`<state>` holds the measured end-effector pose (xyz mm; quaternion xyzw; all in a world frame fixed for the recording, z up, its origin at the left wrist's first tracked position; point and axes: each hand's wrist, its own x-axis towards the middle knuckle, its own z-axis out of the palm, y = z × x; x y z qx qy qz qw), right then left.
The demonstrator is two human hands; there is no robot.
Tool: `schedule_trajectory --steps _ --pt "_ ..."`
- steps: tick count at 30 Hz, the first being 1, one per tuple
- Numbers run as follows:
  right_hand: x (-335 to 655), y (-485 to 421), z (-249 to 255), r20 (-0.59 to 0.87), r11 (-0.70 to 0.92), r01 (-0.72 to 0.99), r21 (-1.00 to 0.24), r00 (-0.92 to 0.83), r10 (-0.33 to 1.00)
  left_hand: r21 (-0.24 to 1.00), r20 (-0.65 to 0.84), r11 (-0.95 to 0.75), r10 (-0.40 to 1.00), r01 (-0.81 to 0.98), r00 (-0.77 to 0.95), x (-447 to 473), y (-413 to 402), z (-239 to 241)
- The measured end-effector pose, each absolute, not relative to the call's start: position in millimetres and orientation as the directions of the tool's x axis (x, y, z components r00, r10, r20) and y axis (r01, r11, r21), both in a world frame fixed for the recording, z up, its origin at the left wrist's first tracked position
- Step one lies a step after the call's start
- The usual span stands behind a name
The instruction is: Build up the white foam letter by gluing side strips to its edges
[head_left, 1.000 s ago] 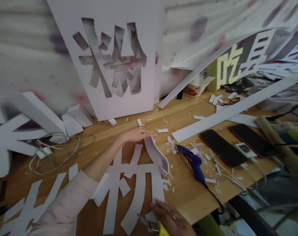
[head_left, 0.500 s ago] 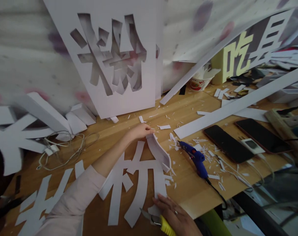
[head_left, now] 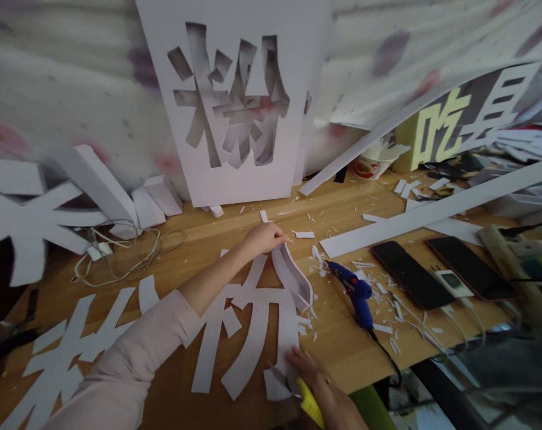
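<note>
In the head view my left hand (head_left: 266,237) is closed in a pinch at the upper end of a curved white edge strip (head_left: 290,272). This strip stands upright along the right stroke of a flat white cut-out character (head_left: 285,310) on the table. At the lower right, my right hand (head_left: 327,391) is wrapped round a yellow-handled knife (head_left: 310,405), its metal blade pointing left over the foot of the character. The fingers of that hand rest by the character's right edge. A blue glue gun (head_left: 352,289) lies to the right, its nozzle among white scraps.
A white board (head_left: 242,185) with a cut-out character leans at the back. Another flat white character (head_left: 74,346) lies at left, below tangled white cable (head_left: 139,263). On the right are a long white strip (head_left: 414,212), two phones (head_left: 412,275) and a paper bowl (head_left: 372,164).
The view has shifted slightly. My left hand keeps its pinch at the strip's end. My right hand, with the knife, is a little blurred and stays near the character's lower right foot.
</note>
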<state>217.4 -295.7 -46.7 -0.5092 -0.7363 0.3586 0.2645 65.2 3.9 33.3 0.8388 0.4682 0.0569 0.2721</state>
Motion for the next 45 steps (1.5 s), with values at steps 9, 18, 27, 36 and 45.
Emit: schedule_trajectory --steps 9,18,27,36,45 --pt "212.7 -213.5 10.3 0.058 -0.160 0.688 -0.708 0.282 0.958 0.474 -0.081 -0.502 0.793 0.723 0.604 56.6 0.9 25.4" --pt "199.2 -164.7 26.2 0.088 -0.199 0.758 -0.621 0.319 0.944 0.511 0.051 -0.645 0.682 0.568 0.729 46.8 -7.3 33.7" --pt "168.8 -200.3 61.8 0.081 -0.023 0.504 -0.864 0.184 0.979 0.357 0.033 -0.786 0.551 0.506 0.834 -20.7 -36.1 92.3" --pt "125.8 -128.3 22.5 -0.342 -0.397 -0.222 -0.891 -0.247 0.907 0.244 0.250 -0.788 0.614 0.565 0.748 -116.5 -97.9 154.8" --pt "169.4 -40.4 25.0 -0.360 -0.364 0.032 -0.931 0.084 0.929 0.275 0.342 -0.668 0.740 0.691 0.579 -153.5 -129.0 173.6"
